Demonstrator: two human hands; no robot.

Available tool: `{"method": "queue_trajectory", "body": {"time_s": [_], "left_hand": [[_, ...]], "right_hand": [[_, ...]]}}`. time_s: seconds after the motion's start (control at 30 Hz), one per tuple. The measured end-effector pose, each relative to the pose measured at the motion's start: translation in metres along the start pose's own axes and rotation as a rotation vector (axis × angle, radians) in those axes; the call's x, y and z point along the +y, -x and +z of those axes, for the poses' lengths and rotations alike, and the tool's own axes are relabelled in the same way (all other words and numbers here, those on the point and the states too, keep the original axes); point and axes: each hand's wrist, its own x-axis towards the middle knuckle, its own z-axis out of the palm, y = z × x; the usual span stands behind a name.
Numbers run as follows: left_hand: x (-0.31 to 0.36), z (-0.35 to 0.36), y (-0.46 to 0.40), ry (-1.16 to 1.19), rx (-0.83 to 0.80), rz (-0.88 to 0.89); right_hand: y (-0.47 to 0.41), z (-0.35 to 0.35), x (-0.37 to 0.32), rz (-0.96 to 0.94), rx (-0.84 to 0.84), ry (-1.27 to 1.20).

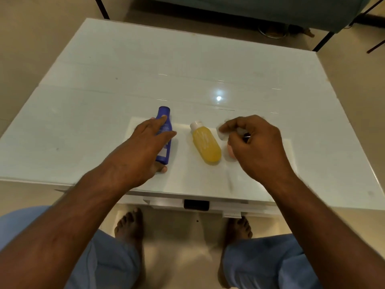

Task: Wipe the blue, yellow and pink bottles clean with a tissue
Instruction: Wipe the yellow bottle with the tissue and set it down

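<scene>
Left hand grip clamped on blue bottle; right hand pinches tissue; yellow bottle full.

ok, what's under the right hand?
The right hand pinches a tissue. Under it, only a pink bottle edge shows on the table; the rest is covered.

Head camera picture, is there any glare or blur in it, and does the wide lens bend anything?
Head view: a bright lamp reflection glares off the glossy white table; the right hand and the tissue it pinches look slightly smeared; the table's edges bow outward from wide-angle distortion; the blue bottle and yellow bottle stay fairly sharp.
</scene>
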Motion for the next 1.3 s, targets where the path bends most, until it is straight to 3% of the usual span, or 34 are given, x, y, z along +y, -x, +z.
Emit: {"method": "queue_trajectory", "body": {"time_s": [0.27,0.43,0.57,0.7,0.9,1.13,1.3], "left_hand": [[0.004,-0.002,-0.001,-0.029,0.025,0.001],[0.019,-0.002,-0.003,0.007,0.185,0.143],[0.024,0.005,-0.004,-0.007,0.181,0.112],[0.027,0.01,-0.003,0.069,0.173,0.055],[0.036,0.008,0.003,0.274,0.249,0.046],[0.032,0.013,0.002,0.355,0.311,0.083],[0.035,0.007,0.003,0.752,0.368,0.196]], "right_hand": [[0.004,0.016,-0.001,0.011,-0.264,0.458],[0.006,0.028,-0.006,0.027,-0.301,0.62],[0.004,0.032,-0.006,0.03,-0.267,0.629],[0.002,0.026,-0.007,0.033,-0.21,0.517],[0.013,0.022,-0.007,0.051,-0.231,0.158],[0.017,0.02,-0.009,-0.002,-0.277,0.098],[0.009,0.008,-0.009,0.22,-0.352,-0.46]]}}
